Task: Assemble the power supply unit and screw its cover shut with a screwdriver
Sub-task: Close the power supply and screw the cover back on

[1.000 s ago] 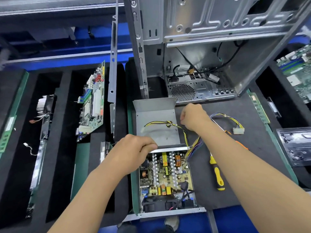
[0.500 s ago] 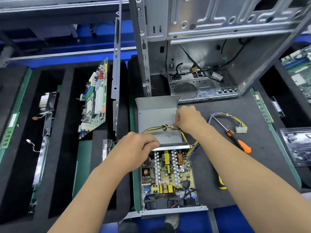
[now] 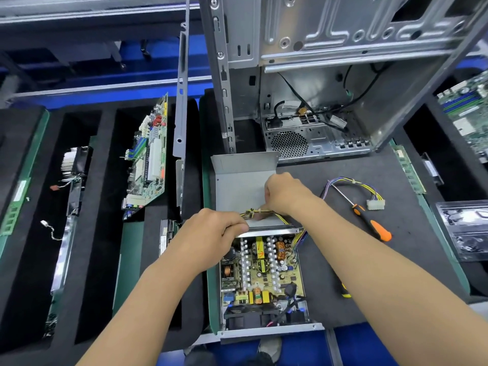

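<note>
The open power supply unit point(image 3: 261, 276) lies on the black mat, its yellow circuit board bare. Just beyond it lies the grey metal cover point(image 3: 239, 188), inner side up. My left hand point(image 3: 211, 233) grips the near edge of the cover at the unit's far wall. My right hand point(image 3: 284, 194) pinches the yellow and black cable bundle point(image 3: 250, 213) over the cover. More of the wiring runs right to a white connector point(image 3: 375, 204). An orange-handled screwdriver point(image 3: 369, 223) lies on the mat to the right. A yellow-handled tool point(image 3: 346, 293) shows under my right forearm.
An open computer case point(image 3: 330, 88) stands behind the cover. A motherboard point(image 3: 150, 159) and a metal side panel point(image 3: 181, 107) stand upright in foam slots at left. Memory sticks point(image 3: 409, 170) and a plastic bag point(image 3: 464, 228) lie at right.
My right hand has pulled the yellow cable bundle nearer, toward the unit's far wall and my left hand. The left hand stays on the cover's edge. The view shifted slightly.
</note>
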Motion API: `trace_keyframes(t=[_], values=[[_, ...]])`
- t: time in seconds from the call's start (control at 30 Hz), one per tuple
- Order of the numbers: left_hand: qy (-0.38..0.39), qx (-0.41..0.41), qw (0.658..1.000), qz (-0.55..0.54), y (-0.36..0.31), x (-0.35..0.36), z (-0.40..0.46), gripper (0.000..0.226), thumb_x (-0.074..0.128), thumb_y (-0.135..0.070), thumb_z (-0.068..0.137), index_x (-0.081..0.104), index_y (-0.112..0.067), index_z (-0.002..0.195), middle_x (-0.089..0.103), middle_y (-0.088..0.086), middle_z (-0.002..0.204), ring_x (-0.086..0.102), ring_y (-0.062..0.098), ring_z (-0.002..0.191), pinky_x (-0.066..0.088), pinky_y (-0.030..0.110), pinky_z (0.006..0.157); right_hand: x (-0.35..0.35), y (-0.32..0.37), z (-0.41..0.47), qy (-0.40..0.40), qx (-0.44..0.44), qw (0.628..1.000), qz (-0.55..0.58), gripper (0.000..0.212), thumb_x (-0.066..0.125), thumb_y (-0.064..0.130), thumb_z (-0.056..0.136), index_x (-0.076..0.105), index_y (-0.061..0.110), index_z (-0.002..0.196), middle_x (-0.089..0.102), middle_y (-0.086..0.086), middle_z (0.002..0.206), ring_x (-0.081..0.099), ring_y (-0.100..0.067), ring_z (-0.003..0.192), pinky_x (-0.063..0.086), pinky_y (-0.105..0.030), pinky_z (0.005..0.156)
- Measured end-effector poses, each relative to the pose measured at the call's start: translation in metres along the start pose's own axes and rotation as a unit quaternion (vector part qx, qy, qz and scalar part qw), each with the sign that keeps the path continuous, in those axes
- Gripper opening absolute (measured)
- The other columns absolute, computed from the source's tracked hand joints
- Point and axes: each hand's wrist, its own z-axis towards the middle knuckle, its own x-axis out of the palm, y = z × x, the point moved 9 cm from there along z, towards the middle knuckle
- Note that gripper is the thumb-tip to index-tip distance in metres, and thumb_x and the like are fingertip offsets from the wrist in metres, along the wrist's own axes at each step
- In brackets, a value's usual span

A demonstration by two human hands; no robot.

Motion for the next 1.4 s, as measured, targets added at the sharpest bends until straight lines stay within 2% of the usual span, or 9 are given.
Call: trace_keyframes(t=[0.1, 0.37, 0.5, 0.6, 0.7, 0.9, 1.07, 1.23, 1.4], values=[[-0.003, 0.003, 1.0, 0.006, -0.002, -0.001, -0.001, 0.02, 0.057, -0.033, 0.101, 0.076, -0.026, 0.103, 0.073, -0.006, 0.084, 0.066, 0.017, 0.079, 0.055, 0.039, 0.078, 0.001, -0.002, -0.004, 0.025, 0.01, 0.999, -0.032, 0.048, 0.09, 0.025, 0.071, 0.062, 0.009, 0.105, 0.049, -0.008, 0.102, 0.056, -0.035, 0.093, 0.052, -0.04, 0.076], [-0.019, 0.023, 0.999, 0.017, -0.008, -0.004, -0.003, 0.019, 0.057, -0.029, 0.101, 0.075, -0.024, 0.099, 0.069, -0.008, 0.078, 0.063, 0.017, 0.074, 0.054, 0.037, 0.075, -0.033, -0.038, -0.017, -0.087, 0.044, 0.984, -0.151, 0.037, 0.057, 0.0, 0.089, 0.053, 0.009, 0.125, 0.052, -0.015, 0.124, 0.055, -0.041, 0.116, 0.038, -0.039, 0.074], [-0.125, 0.112, 0.983, 0.074, -0.032, -0.018, -0.012, 0.008, 0.066, -0.014, 0.096, 0.074, -0.013, 0.093, 0.071, -0.003, 0.076, 0.065, 0.024, 0.066, 0.056, 0.04, 0.062, -0.05, -0.046, -0.02, -0.148, 0.001, 0.987, 0.058, 0.021, 0.057, 0.028, 0.097, 0.062, 0.018, 0.115, 0.063, -0.009, 0.111, 0.058, -0.032, 0.102, 0.045, -0.037, 0.08], [-0.186, 0.141, 0.965, 0.116, -0.041, -0.021, -0.018, 0.006, 0.074, -0.001, 0.086, 0.072, -0.006, 0.087, 0.071, 0.0, 0.072, 0.066, 0.025, 0.059, 0.056, 0.042, 0.048, -0.03, -0.037, -0.023, -0.019, -0.044, 0.976, 0.211, 0.039, 0.072, 0.06, 0.079, 0.071, 0.027, 0.1, 0.064, 0.011, 0.091, 0.06, -0.008, 0.09, 0.045, -0.025, 0.075], [-0.229, 0.152, 0.954, 0.124, -0.047, -0.025, -0.023, 0.006, 0.073, -0.001, 0.087, 0.07, -0.005, 0.085, 0.068, 0.002, 0.072, 0.066, 0.026, 0.061, 0.054, 0.042, 0.044, -0.023, -0.033, -0.029, -0.002, -0.079, 0.961, 0.266, 0.029, 0.082, 0.044, 0.077, 0.07, 0.032, 0.1, 0.07, 0.009, 0.085, 0.064, -0.007, 0.085, 0.043, -0.018, 0.069], [-0.288, 0.157, 0.938, 0.107, -0.07, -0.046, -0.026, 0.026, 0.049, -0.016, 0.099, 0.066, -0.003, 0.084, 0.067, 0.006, 0.078, 0.064, 0.029, 0.074, 0.055, 0.046, 0.052, -0.031, -0.095, -0.058, -0.175, -0.012, 0.916, 0.362, 0.016, 0.06, 0.023, 0.087, 0.064, 0.034, 0.099, 0.062, 0.007, 0.068, 0.056, -0.009, 0.069, 0.045, -0.029, 0.066], [-0.324, 0.063, 0.944, -0.002, -0.081, -0.084, -0.021, 0.016, 0.049, -0.011, 0.101, 0.065, -0.008, 0.1, 0.066, -0.001, 0.092, 0.059, 0.02, 0.088, 0.05, 0.04, 0.079, -0.007, -0.132, -0.072, -0.234, 0.081, 0.857, 0.451, 0.008, 0.06, 0.023, 0.086, 0.054, 0.028, 0.086, 0.06, 0.006, 0.065, 0.051, -0.005, 0.058, 0.04, -0.03, 0.058], [-0.36, 0.035, 0.925, -0.115, -0.096, -0.115, -0.033, 0.021, 0.042, -0.025, 0.106, 0.054, -0.026, 0.089, 0.055, -0.022, 0.073, 0.05, -0.012, 0.069, 0.037, 0.01, 0.059, 0.011, -0.136, -0.071, -0.204, 0.099, 0.831, 0.508, 0.028, 0.061, 0.017, 0.093, 0.046, 0.027, 0.114, 0.068, -0.008, 0.095, 0.063, -0.018, 0.066, 0.05, -0.033, 0.066], [-0.369, 0.008, 0.89, -0.268, -0.078, -0.121, -0.039, 0.032, 0.043, -0.028, 0.103, 0.057, -0.025, 0.074, 0.053, -0.022, 0.064, 0.044, -0.001, 0.061, 0.035, 0.021, 0.061, 0.005, -0.131, -0.066, -0.204, 0.097, 0.844, 0.487, 0.028, 0.069, 0.023, 0.093, 0.049, 0.026, 0.113, 0.064, 0.003, 0.08, 0.062, -0.004, 0.054, 0.048, -0.02, 0.054]])
